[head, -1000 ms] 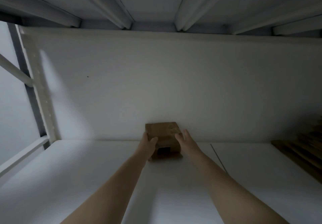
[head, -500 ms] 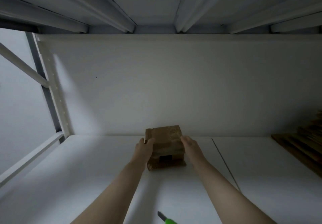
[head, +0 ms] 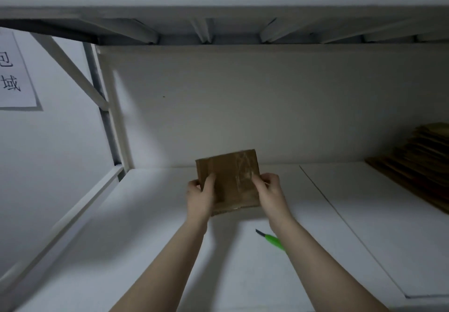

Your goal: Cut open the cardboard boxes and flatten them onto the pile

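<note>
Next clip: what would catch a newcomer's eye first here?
A small brown box is mid-frame, gripped on either side by the left hand and right hand. A green knife lies on the white shelf near the right forearm, and a cardboard pile stacks up at far right.

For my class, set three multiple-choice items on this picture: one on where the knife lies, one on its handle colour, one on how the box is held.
1. Where is the knife? A on the white shelf; B on the floor; C in a drawer.
2. Its handle colour? A red; B green; C black.
3. How is the cardboard box held? A by one hand; B by both hands; C by none.
Answers: 1 A, it lies on the shelf. 2 B, the handle is bright green. 3 B, the left hand and right hand grip its sides.
</note>
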